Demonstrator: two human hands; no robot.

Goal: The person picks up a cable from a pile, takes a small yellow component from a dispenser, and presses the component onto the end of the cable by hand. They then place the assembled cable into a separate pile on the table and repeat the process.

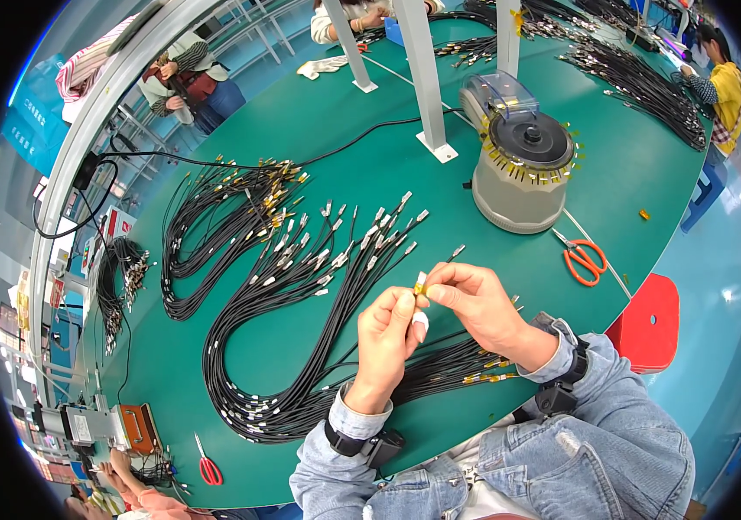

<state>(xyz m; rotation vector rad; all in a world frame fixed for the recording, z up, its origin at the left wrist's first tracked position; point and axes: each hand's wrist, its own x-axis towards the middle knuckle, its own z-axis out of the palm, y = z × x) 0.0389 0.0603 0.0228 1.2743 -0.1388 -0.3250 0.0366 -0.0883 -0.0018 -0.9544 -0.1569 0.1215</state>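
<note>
Left hand point(390, 328) and right hand point(474, 303) pinch yellow tape point(420, 287), grip closed — cables point(444, 371) below, dispenser point(518, 199) and scissors point(585, 262) ahead-right.

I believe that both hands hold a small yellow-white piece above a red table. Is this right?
Not quite: the head view shows a green table, not red. The left hand and right hand do hold the small yellow-white piece above it.

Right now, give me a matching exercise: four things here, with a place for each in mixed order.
1. Orange-handled scissors
2. Small white-and-yellow piece
3. Red stool
4. Round grey machine

A. Standing upright on the green table
B. Beyond the table's right edge
C. Lying flat on the table
D. Between left hand and right hand

Pairs: 1-C, 2-D, 3-B, 4-A
</note>
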